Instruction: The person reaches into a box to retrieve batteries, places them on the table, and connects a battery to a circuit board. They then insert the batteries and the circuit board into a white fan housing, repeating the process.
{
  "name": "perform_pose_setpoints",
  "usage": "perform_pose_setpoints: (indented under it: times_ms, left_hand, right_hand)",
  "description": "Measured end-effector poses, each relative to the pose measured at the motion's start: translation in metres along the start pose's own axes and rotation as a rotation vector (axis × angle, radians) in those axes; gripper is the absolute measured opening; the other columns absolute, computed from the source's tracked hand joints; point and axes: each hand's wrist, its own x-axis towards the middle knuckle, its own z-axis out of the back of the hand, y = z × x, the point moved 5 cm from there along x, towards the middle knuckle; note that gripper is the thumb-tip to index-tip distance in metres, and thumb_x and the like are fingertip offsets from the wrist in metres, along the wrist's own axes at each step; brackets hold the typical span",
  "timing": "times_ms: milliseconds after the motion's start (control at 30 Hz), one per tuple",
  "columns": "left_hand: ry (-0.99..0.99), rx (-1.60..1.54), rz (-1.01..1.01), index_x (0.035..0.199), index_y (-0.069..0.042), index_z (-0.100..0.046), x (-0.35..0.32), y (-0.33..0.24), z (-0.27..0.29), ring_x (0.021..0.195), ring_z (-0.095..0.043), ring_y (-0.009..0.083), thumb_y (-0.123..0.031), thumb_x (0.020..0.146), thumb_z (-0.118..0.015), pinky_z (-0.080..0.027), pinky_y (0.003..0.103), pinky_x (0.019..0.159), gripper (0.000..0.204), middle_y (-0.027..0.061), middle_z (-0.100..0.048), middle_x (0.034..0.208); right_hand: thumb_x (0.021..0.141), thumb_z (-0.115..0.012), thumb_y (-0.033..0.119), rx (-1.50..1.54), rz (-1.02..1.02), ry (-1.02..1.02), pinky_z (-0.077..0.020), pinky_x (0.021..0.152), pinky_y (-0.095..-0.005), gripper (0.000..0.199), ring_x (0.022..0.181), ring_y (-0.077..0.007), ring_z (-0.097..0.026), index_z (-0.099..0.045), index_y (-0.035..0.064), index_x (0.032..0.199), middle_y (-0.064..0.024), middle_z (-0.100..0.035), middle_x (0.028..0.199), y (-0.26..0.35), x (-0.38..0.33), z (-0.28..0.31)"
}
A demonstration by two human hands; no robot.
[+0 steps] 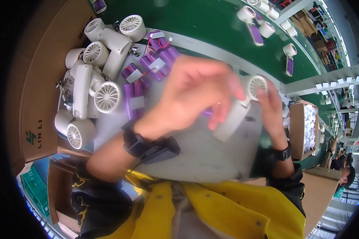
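Observation:
Both of my hands hold one white handheld fan above a grey work plate. My left hand is blurred and covers the fan's handle, fingers curled over it. My right hand grips the round fan head from the right side. A bit of purple shows under my left fingers. A black band sits on each wrist.
A heap of white fan bodies and purple battery packs with red wires lies at the left. A green conveyor belt behind carries more fans. Cardboard boxes stand at the left and right. Another person is at the far right.

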Motion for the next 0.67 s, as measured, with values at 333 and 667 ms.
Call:
perform_pose_setpoints:
  times_ms: [333,667]
  left_hand:
    - [0.102,-0.189,0.099,0.084,0.010,-0.065,-0.006,-0.003,-0.026,0.048,-0.062,0.0242,-0.022,0.095,-0.054,-0.049,0.032,0.047,0.036,0.0176,-0.065,0.064]
    - [-0.124,-0.050,0.041,0.123,0.005,-0.058,0.001,0.022,-0.032,0.081,-0.071,0.0303,-0.030,0.097,-0.055,-0.059,0.034,0.072,0.044,0.0279,-0.063,0.120]
  right_hand:
    - [0.083,-0.078,0.017,-0.443,0.793,0.333,-0.0524,0.084,-0.0349,0.046,0.106,-0.0260,-0.063,-0.060,-0.0026,0.121,-0.0191,-0.063,0.119,0.076,-0.059,-0.052]
    - [0.087,-0.071,0.052,0.221,-0.039,0.440,-0.0537,0.079,-0.0279,0.058,0.091,-0.0210,-0.071,-0.064,0.0021,0.116,-0.0071,-0.072,0.100,0.010,-0.060,-0.007]
